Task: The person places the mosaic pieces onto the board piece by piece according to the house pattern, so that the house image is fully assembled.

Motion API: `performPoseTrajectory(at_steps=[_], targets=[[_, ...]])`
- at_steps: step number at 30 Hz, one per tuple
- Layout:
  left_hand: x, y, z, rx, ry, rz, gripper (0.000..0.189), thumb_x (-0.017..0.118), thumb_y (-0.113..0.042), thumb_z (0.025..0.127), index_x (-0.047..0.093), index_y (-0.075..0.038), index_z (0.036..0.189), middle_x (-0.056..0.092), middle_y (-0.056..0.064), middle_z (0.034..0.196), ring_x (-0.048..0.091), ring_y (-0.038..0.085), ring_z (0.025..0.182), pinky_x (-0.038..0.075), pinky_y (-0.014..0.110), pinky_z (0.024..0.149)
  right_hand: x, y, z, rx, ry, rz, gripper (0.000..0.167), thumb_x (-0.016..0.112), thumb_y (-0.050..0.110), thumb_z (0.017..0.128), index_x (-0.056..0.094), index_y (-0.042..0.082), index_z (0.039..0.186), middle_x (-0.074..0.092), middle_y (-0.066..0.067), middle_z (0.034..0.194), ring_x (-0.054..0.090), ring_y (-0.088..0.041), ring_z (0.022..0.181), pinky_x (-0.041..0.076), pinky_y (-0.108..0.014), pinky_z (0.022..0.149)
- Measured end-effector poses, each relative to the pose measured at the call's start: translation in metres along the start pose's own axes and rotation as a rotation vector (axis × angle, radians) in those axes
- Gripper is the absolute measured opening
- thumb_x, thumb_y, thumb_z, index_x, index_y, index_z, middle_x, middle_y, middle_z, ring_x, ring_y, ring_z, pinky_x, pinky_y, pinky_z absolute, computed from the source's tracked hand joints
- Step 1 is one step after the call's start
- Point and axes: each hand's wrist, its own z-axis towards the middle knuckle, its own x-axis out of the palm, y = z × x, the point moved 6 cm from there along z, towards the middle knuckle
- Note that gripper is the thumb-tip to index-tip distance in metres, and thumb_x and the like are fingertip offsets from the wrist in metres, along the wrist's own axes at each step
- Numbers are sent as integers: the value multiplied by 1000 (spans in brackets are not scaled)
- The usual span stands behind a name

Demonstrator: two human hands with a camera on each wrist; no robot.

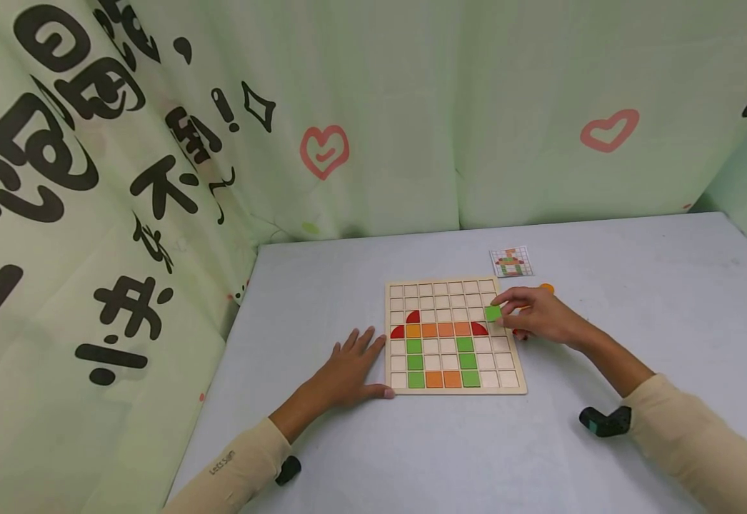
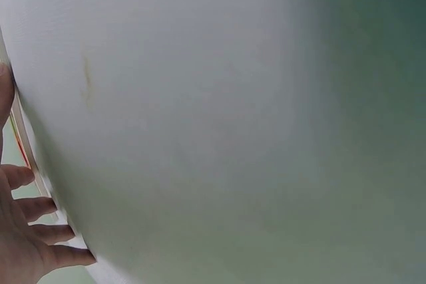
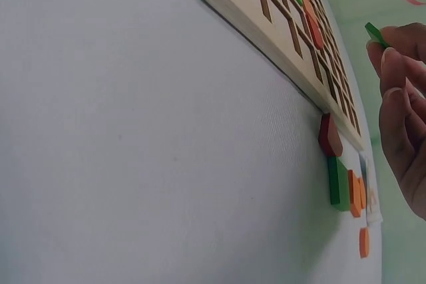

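A wooden grid board [image 1: 454,391] lies flat on the table, with green, orange and red tiles set in some of its squares. My right hand [image 1: 536,313] pinches a green square tile [image 1: 492,313] above the board's right edge; the right wrist view shows this green tile [image 3: 375,34] between thumb and fingertips. My left hand [image 1: 348,368] rests with spread fingers on the table by the board's left edge, its thumb touching near the front left corner. Only part of the left hand [image 2: 33,231] shows in the left wrist view.
A small pattern card [image 1: 511,262] lies behind the board's far right corner. Loose tiles lie right of the board: a red tile [image 3: 329,135], a green tile [image 3: 339,183] and several orange ones [image 3: 364,242]. A patterned curtain [image 1: 399,107] hangs along the table's back and left.
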Motion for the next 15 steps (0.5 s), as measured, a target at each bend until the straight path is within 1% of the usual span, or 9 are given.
performPoseTrajectory(at_steps=[6,9,13,15], targets=[[-1,0,0,3,-8,5,103,67,-70,82,25,-21,161,22,11,167,18,40,154,28,65,116,10,7,8,-16,14,-5,34,70,8,91,62,-1,123,68,-16,97,56,-17,58,46,-28,51],[-1,0,0,4,-10,8,103,66,-71,82,25,-21,161,22,10,167,18,40,154,28,65,115,16,10,15,-30,11,-28,31,69,7,91,65,1,121,70,-14,96,61,-17,64,48,-28,54],[0,0,0,8,-12,12,103,66,-72,82,24,-21,161,22,11,167,18,40,154,29,65,115,26,16,22,-52,9,-53,30,69,7,90,67,2,119,72,-11,94,64,-18,74,53,-28,62],[0,0,0,8,-12,16,103,65,-72,82,24,-21,161,22,11,167,18,40,154,29,66,115,31,18,26,-55,13,-55,30,70,8,89,67,3,119,72,-10,93,64,-18,75,54,-28,63]])
